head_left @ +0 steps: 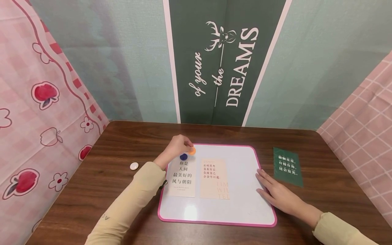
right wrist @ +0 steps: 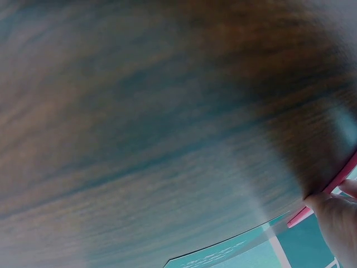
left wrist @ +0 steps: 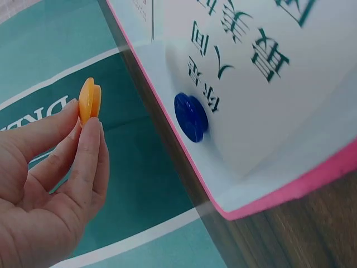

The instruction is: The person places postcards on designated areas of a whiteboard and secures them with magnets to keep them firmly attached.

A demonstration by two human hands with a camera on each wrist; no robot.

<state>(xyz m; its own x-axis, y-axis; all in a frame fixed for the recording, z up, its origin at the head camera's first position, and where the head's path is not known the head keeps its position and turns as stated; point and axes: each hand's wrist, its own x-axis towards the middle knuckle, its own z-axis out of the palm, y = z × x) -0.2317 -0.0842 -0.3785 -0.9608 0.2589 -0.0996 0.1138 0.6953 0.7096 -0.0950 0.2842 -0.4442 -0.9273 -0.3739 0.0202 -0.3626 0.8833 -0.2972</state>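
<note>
Between thumb and fingertips my left hand [head_left: 180,145] pinches an orange round magnet [left wrist: 89,101], held above the upper left part of a pink-rimmed whiteboard [head_left: 245,190]. Just beside it a blue magnet [left wrist: 191,117] sits at the top of a white card with dark lettering [head_left: 183,185]. A cream card [head_left: 214,183] lies to the right of that one on the board. My right hand [head_left: 275,194] rests on the board's right edge with fingers extended, as the head view shows.
A white round magnet [head_left: 134,166] lies on the brown wooden table [head_left: 116,146] left of the board. To the right of the board is a green card [head_left: 288,166]. A printed curtain [head_left: 147,68] hangs behind the table.
</note>
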